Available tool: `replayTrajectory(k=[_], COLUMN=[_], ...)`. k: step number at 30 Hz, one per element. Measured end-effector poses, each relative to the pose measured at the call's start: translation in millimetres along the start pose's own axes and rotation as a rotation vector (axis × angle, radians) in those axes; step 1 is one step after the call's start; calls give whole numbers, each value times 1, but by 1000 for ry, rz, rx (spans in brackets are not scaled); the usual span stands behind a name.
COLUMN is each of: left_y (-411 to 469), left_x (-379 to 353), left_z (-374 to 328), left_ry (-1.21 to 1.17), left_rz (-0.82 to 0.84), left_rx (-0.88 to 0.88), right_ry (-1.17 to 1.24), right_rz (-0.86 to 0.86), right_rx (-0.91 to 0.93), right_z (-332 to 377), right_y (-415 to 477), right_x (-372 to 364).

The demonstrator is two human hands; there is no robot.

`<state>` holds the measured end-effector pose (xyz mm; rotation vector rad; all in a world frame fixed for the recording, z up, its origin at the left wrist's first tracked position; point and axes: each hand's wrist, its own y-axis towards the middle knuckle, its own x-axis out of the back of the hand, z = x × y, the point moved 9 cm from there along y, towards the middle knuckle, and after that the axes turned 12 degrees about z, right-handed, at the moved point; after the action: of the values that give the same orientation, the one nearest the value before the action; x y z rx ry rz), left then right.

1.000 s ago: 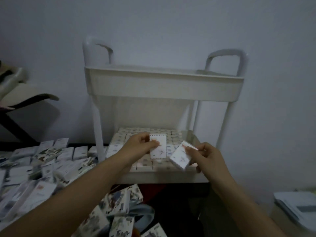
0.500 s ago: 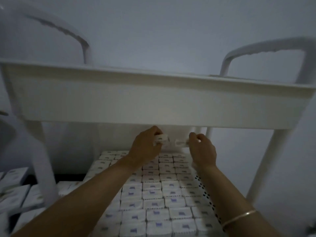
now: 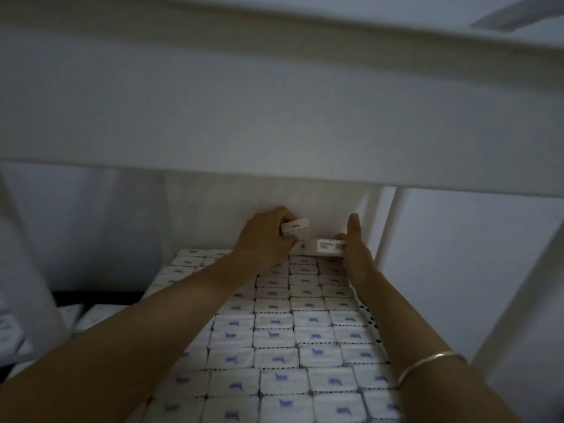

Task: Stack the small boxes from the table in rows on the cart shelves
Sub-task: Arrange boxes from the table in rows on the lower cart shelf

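Left fingers [image 3: 279,212] pinching upper box [image 3: 295,229], right fingers [image 3: 354,227] holding lower box [image 3: 323,248]

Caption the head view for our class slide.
Left hand grips the upper box; right hand holds the lower box above packed rows.

Left box [image 3: 295,228] and right box [image 3: 323,248] held over packed white rows [image 3: 274,355], apparently near the back of the shelf [image 3: 371,325].

Plain pale wall [image 3: 457,245], dim bluish light, dark strip [image 3: 94,296] low at left.
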<state>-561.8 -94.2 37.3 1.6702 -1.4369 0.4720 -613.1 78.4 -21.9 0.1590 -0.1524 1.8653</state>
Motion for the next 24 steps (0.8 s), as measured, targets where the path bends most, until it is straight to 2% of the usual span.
replayTrajectory(k=[4,10,15,24], left_y=[-5,1,6,16], left_x=[0,-4,-4,-10], left_z=[-3,-19,-15,-11], left_ry=[-20,43,-39,-28], left_rz=[-21,60,120,234], left_rx=[-30,-129,-110,-65], right_ry=[-93,-130,-111,-26], right_rz=[74,15,27,14], right_rx=[20,27,21,35], right_z=[3,3,-1,-4], right_y=[2,4,5,6], right_x=[-12,-3,-3,-1])
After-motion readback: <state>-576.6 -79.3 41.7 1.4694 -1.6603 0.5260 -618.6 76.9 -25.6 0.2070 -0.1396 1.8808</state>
